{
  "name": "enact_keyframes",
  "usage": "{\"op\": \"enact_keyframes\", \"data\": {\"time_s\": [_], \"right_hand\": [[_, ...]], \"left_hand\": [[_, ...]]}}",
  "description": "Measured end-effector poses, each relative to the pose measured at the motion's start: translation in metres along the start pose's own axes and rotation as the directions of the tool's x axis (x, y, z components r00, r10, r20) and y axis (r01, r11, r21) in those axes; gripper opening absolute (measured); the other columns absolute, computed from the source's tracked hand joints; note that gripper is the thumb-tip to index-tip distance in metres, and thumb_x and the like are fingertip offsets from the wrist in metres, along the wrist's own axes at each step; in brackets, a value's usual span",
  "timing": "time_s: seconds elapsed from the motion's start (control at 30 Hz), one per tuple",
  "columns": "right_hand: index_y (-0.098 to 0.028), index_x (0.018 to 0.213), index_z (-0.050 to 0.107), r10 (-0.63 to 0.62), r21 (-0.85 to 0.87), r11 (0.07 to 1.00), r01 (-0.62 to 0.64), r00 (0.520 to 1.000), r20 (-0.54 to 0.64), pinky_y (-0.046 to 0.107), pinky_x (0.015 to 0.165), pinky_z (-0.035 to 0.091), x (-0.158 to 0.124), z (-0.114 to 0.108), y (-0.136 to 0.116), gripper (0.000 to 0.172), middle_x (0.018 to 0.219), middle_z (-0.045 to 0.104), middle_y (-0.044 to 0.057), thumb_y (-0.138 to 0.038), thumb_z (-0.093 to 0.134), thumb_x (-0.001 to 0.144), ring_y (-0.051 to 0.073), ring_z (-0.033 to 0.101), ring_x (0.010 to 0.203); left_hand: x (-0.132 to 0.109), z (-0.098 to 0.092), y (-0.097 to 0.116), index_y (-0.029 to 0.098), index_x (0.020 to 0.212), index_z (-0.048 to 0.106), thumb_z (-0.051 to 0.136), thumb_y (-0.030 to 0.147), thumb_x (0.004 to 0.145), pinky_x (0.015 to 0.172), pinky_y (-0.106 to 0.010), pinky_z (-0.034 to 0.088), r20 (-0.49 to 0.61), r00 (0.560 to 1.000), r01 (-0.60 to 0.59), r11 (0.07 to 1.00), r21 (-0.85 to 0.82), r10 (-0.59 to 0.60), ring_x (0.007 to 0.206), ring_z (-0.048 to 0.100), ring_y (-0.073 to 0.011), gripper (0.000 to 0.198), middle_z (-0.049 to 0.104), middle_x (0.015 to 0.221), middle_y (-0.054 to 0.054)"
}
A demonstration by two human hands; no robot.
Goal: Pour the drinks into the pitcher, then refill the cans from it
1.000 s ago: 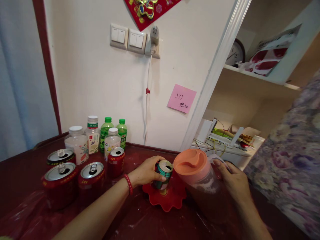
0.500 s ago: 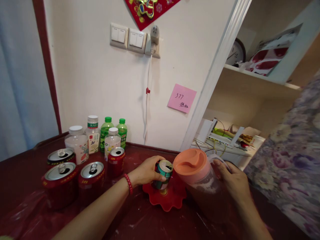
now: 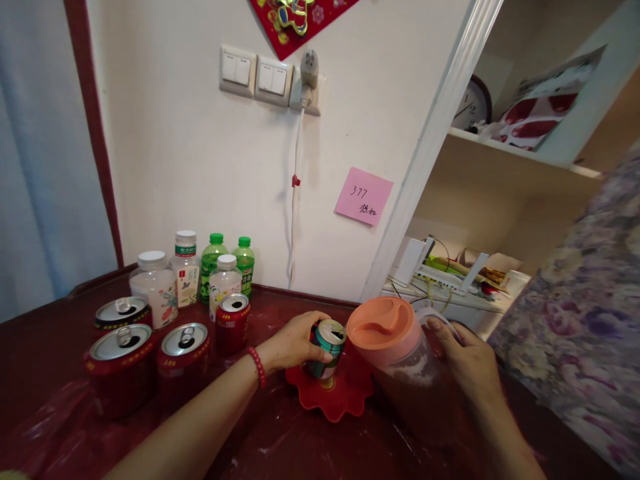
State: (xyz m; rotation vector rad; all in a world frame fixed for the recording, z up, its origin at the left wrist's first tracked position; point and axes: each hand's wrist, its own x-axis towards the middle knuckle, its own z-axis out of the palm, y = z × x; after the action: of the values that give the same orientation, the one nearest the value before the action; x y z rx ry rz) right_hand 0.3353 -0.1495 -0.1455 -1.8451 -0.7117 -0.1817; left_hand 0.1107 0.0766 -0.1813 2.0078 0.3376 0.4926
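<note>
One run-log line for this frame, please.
left hand: grips green can over red dish | right hand: holds pitcher by handle, tipped toward green can | pour: no stream visible | nearby: red cans, bottles at left

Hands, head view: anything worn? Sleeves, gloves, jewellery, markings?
No gloves on the left hand or the right hand. Both forearms are bare, with no sleeves in frame. A red bead bracelet circles the left wrist. No rings, watch or markings are visible.

Looked like somebody's home, red festive hanging (image 3: 300, 20) on the wall, light switches (image 3: 255, 75), pink sticky note (image 3: 363, 197), cluttered shelf (image 3: 505, 157) with a clock (image 3: 473, 107), drinks on a table (image 3: 45, 347)
</note>
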Motion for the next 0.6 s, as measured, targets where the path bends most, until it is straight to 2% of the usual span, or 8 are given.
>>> {"op": "enact_keyframes", "data": {"time_s": [0.6], "right_hand": [[-0.018, 0.066, 0.065, -0.005, -0.025, 1.0, 0.005, 1.0, 0.008, 0.028, 0.055, 0.037, 0.0034, -0.0011, 0.0052, 0.061, 0.059, 0.05, -0.001, -0.079, 0.063, 0.068, 0.017, 0.044, 0.061]], "left_hand": [[-0.0008, 0.0008, 0.0015, 0.018, 0.115, 0.066, 0.082, 0.015, 0.057, 0.096, -0.039, 0.049, 0.002, 1.0, 0.004, 1.0, 0.0, -0.004, 0.108, 0.063, -0.0272, 0.06, 0.07, 0.118, -0.007]]}}
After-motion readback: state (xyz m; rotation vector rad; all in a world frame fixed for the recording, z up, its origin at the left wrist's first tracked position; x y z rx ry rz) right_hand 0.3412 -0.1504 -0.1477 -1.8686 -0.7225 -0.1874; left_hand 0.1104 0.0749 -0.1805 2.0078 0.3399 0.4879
